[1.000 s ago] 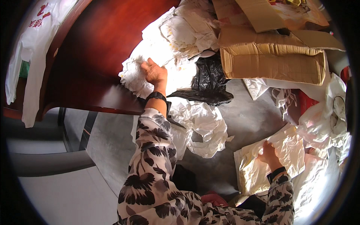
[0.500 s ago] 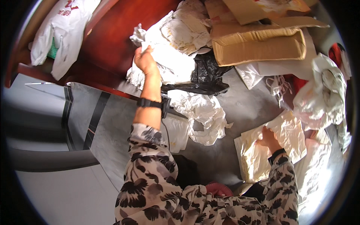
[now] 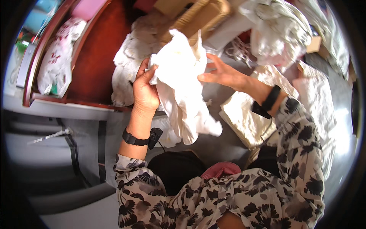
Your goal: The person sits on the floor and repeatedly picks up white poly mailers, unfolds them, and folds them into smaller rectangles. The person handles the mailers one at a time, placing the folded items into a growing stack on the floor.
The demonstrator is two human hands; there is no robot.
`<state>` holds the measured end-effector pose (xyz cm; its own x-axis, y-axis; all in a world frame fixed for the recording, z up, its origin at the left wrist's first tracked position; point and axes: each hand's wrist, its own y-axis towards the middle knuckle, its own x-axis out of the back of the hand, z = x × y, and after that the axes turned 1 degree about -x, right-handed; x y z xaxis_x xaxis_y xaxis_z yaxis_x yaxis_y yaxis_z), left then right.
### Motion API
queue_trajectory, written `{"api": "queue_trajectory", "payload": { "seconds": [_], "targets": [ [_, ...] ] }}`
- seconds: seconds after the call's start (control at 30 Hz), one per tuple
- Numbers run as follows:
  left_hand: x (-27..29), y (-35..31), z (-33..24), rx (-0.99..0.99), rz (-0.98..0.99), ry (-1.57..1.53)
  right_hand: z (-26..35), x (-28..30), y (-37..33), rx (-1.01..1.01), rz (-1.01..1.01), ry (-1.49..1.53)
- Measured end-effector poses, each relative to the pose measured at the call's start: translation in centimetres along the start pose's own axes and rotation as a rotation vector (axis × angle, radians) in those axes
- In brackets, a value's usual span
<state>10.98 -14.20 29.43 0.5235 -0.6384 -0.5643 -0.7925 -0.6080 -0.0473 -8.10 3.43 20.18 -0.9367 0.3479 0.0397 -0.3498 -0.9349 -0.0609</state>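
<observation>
My left hand (image 3: 144,88) grips the left edge of a crumpled white plastic bag (image 3: 183,87) and holds it up in front of me. The bag hangs down from that hand to about wrist height. My right hand (image 3: 223,72) is at the bag's right edge with its fingers spread, touching or nearly touching the plastic; I cannot tell whether it grips. Both wrists carry black bands, and both sleeves have a black and white floral print.
A dark red wooden surface (image 3: 93,65) lies at the left with a printed white bag (image 3: 57,65) on it. More white bags (image 3: 127,65) are heaped behind my left hand. A flat cream bag (image 3: 244,118) lies on the grey floor. Brown cardboard (image 3: 202,15) and further bags (image 3: 278,34) lie beyond.
My left hand has lifted a white bag off the pile and brought it up toward me. My right hand has left the flat cream bag and come up to the lifted one.
</observation>
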Motion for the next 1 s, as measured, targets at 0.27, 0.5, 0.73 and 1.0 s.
{"api": "queue_trajectory", "payload": {
  "seconds": [0.27,0.5,0.73,1.0],
  "targets": [
    [-0.4,0.1,1.0,0.163,0.125,0.333,-2.1,7.0,-5.4,-0.06,-0.51,0.289],
    [11.2,-3.8,-5.8,-0.046,-0.284,0.762,-7.6,21.6,-13.7,-0.028,-1.01,0.724],
    [18.6,-7.0,-5.3,-0.549,-0.548,0.583,-15.1,25.3,-23.3,-0.19,-1.104,0.146],
    [11.3,-7.9,2.9,-0.181,-0.022,0.818,-10.6,19.2,-17.9,-0.113,-0.523,-0.843]
  ]
}}
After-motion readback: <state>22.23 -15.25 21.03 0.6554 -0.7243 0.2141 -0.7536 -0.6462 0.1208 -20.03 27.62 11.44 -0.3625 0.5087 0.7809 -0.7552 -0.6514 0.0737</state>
